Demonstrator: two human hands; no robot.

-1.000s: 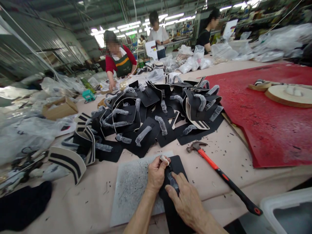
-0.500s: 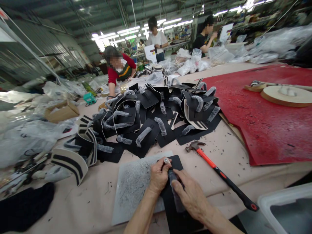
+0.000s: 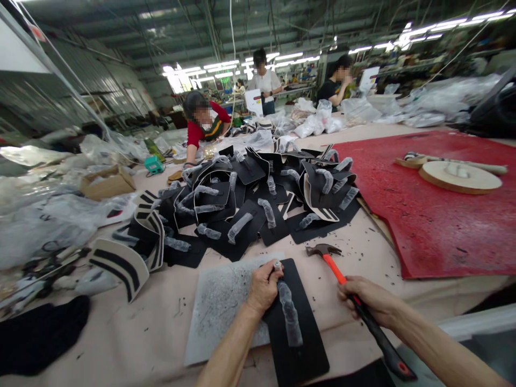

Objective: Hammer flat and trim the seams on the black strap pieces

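My left hand (image 3: 264, 286) is closed around a short metal punch (image 3: 277, 265), whose round top sticks up above the fingers. It rests at the upper end of a black panel (image 3: 308, 328) with a plastic-wrapped handle (image 3: 291, 317). The punch's lower tip is hidden by the hand. Part of the panel overlaps a worn, pale board (image 3: 220, 306). To the right, my right hand (image 3: 368, 298) has its fingers wrapped round the shaft of a claw hammer (image 3: 334, 266) with an orange and black handle. The hammer's head points away from me, near the table surface.
Beyond the board lies a heap of black panels (image 3: 250, 215) with wrapped handles. A red sheet (image 3: 443, 226) covers the right side, with a roll of tape (image 3: 459, 177) on it. Dark cloth (image 3: 44, 333) lies at left. A co-worker in red sleeves (image 3: 205, 121) leans over the far side.
My right hand has left the wrapped handle, moved right and taken hold of the hammer. My left hand stays on the punch. The view has tilted up slightly.
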